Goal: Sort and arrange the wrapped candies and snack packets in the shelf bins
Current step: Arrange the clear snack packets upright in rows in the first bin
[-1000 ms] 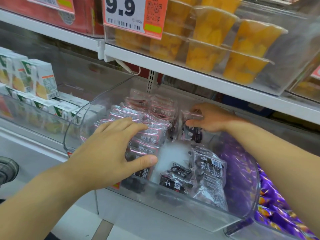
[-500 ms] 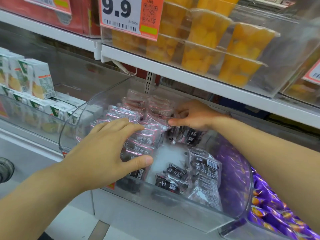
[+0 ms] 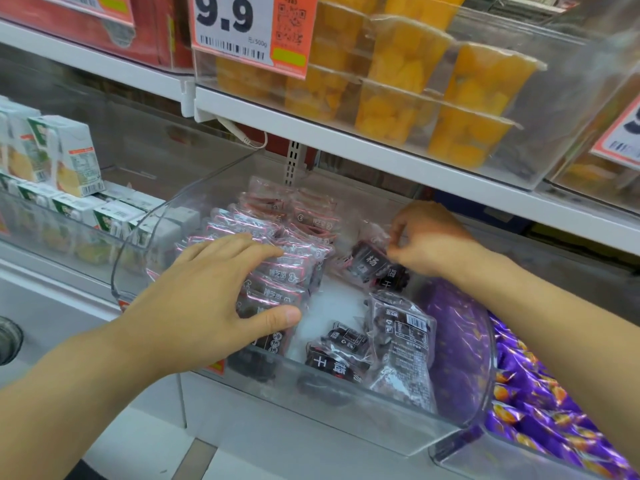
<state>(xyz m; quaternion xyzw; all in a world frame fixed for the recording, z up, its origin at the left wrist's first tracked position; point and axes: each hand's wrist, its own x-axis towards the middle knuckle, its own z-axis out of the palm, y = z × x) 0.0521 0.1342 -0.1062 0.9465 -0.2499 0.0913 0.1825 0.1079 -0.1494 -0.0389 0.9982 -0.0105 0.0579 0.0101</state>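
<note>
A: Left hand [image 3: 207,303]?
B: Fingers spread flat, pressing the row of pink-edged packets [image 3: 277,268] on the left side of the clear bin [image 3: 346,420].
A: Right hand [image 3: 429,240]?
B: Grip pinches a dark packet [image 3: 372,263] at the bin's back. More dark packets [image 3: 398,344] lie loose front-right.

White shop shelves [image 3: 398,157] run in tiers. The upper one carries clear tubs of yellow fruit cups [image 3: 408,84] behind an orange price tag [image 3: 252,29] reading 9.9. Juice cartons [image 3: 65,157] stand at left. Pale floor [image 3: 145,445] lies below.
</note>
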